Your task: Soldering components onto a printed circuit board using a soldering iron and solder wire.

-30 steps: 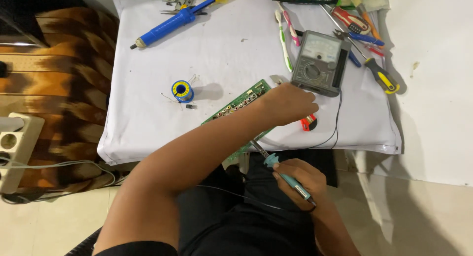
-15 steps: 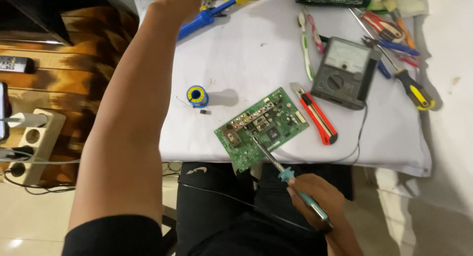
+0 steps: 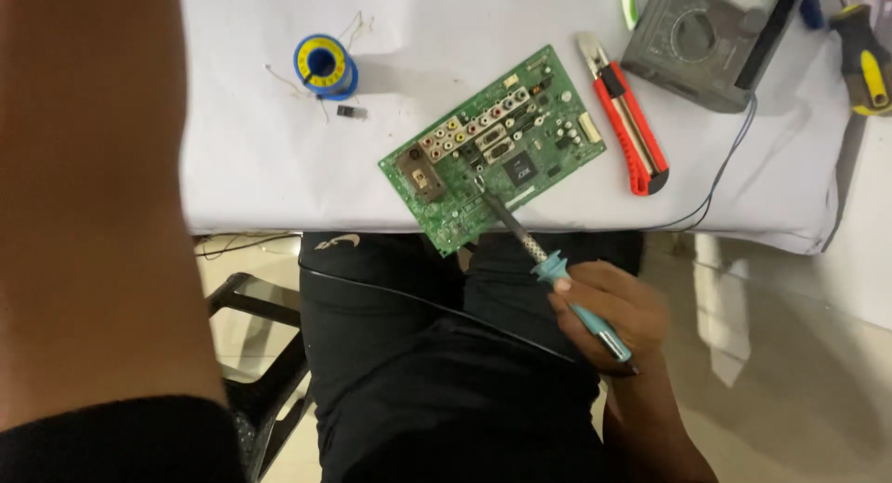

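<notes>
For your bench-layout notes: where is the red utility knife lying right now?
In the head view, the red utility knife lies on the white table cover, right of the green circuit board and just left of the grey multimeter.

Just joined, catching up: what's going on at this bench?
A seated person's right hand holds a soldering iron, tip resting on a green circuit board at the table's near edge. The left arm reaches up out of view. A solder spool, red utility knife and grey multimeter lie nearby.

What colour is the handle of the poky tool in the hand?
Light blue, on the soldering iron in the right hand, seen from the head camera.
</notes>
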